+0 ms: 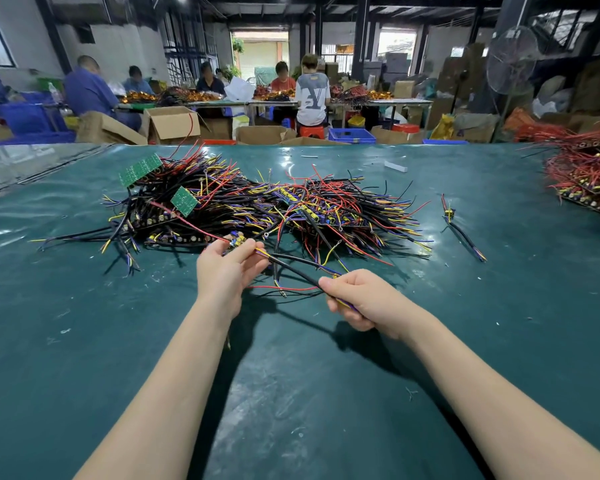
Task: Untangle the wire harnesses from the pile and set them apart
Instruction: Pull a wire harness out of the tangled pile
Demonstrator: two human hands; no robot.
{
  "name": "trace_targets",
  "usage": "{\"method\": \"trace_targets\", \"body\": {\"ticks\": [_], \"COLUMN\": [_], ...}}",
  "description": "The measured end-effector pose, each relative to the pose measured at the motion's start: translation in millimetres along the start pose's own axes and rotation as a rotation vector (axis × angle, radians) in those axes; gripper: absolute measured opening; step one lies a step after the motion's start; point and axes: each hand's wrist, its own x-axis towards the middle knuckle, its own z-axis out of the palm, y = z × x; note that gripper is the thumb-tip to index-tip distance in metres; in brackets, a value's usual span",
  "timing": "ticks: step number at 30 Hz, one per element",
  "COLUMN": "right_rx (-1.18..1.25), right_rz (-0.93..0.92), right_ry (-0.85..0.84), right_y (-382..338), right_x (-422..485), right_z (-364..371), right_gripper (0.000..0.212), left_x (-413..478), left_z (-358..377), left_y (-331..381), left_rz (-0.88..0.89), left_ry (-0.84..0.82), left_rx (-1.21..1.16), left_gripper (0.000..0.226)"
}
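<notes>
Left hand (227,268) pinching the component end of one wire harness (293,268) at the near edge of the pile (257,206). Right hand (359,299) closed round its black cable, drawn toward the body, probably to tension the strand and expose snags. Red lead (284,289) seemingly trailing free beneath. One separated harness (459,226) lying well apart on the green tabletop (84,323), clear of retangling.

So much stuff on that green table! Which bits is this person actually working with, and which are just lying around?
Part of the job:
- tangled pile of wire harnesses
- harness being pulled free, held by the left hand and right hand
- single harness set apart

Just lying about:
- red wire heap
- small white piece
- standing fan
- cardboard boxes
</notes>
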Motion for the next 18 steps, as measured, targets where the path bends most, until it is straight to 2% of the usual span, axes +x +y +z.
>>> {"method": "trace_targets", "body": {"ticks": [3, 5, 8, 12, 16, 18], "right_rx": [-0.073, -0.097, 0.020, 0.208, 0.174, 0.230], "right_rz": [-0.105, -0.222, -0.287, -0.171, -0.235, -0.288], "right_ry": [0.135, 0.145, 0.103, -0.031, -0.066, -0.099], "right_y": [-5, -8, -6, -1, -7, -14], "right_x": [2, 3, 2, -1, -5, -7], "right_z": [9, 18, 22, 12, 10, 12], "right_gripper": [0.053, 0.060, 0.055, 0.034, 0.043, 0.049], "left_x": [3, 3, 5, 9, 8, 7], "left_z": [-6, -8, -12, -17, -17, -15], "left_y": [-1, -5, -9, -7, -8, -9], "left_rz": [0.000, -0.024, -0.026, -0.036, -0.031, -0.031], "left_ry": [0.031, 0.024, 0.021, 0.075, 0.082, 0.052], "left_rx": [-0.047, -0.046, -0.048, -0.108, -0.120, -0.115], "left_gripper": [0.018, 0.021, 0.022, 0.021, 0.021, 0.016]}}
